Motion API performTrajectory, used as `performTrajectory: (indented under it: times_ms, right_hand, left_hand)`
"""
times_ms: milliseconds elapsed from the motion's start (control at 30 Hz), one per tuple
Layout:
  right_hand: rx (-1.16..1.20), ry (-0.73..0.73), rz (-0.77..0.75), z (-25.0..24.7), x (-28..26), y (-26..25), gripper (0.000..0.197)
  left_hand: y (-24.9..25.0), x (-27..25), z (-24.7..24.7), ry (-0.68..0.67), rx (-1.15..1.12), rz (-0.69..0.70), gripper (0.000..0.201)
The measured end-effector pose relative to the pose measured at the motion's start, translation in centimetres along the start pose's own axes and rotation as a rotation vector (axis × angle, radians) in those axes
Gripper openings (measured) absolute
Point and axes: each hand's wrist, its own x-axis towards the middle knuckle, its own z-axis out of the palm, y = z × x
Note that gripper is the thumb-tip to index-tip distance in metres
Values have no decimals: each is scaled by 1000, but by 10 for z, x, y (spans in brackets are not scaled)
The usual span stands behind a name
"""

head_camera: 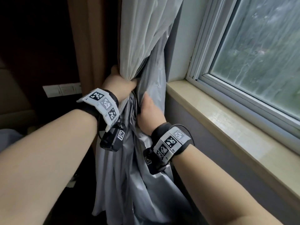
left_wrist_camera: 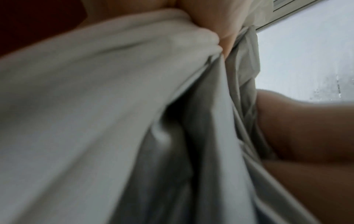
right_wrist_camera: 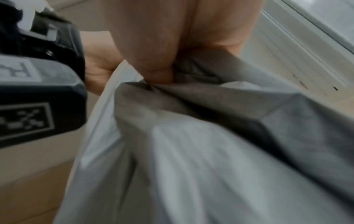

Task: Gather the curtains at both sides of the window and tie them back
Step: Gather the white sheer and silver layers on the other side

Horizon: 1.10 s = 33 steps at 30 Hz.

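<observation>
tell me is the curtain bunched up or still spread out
Bunched: the curtain narrows into tight folds where the left hand and right hand grip it.

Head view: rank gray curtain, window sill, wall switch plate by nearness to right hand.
From the right hand:
1. gray curtain, gripped in that hand.
2. window sill, on its right.
3. wall switch plate, far left, past the left hand.

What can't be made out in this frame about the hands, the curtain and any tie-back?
- Left hand fingers: head view, wrapped behind the white curtain.
- Right hand fingertips: head view, buried in the grey curtain folds; right wrist view blurred.
- Tie-back: none visible in any view; the gathered fabric may cover it.
- Curtain top and hem: cut off by head view edges.
- Opposite curtain: outside every view.
</observation>
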Motion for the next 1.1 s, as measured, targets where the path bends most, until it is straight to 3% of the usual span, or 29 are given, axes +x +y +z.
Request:
performTrajectory:
  times_ms: [200,267,367,400,467,533,567,633,700,800,967,1100]
  right_hand:
    - [-60,-175,-221,2,-2,3,63]
    - [-35,-214,-335,0,2,7,50]
    - [-18,-305,-448,-17,12,21,53]
    - [7,-273,-435,-23,16,28,47]
    - [80,-8,-282,-31,32,49,35]
    - [212,197,49,-30,55,73,58]
    - [303,181,198,-29,64,79,78]
    - [477,74,350,-23,80,86,103]
    - [565,25,438,-18,92,86,101]
    - [554,49,479,-2,115,89,77]
    - [454,-18,389,21,139,91,11]
    - [418,-23,361,17,140,100,32]
  left_hand:
    - [-3,-2,-10,-122,-32,52,91]
    - [-6,3,-11,-63,-16,19,82]
    - [-9,8,-14,15,43,-12,64]
    - [-9,8,-16,22,43,-17,62]
    - [-11,9,-20,35,32,-32,59]
    - [-13,9,-24,57,20,-41,58]
    - [-14,9,-26,65,22,-44,59]
    - [-15,9,-28,77,35,-47,60]
    - [-14,8,-28,91,43,-54,58]
    - [-14,9,-26,97,43,-63,56]
    - [-15,12,-24,103,49,-61,57]
    - [-16,16,-26,124,49,-62,58]
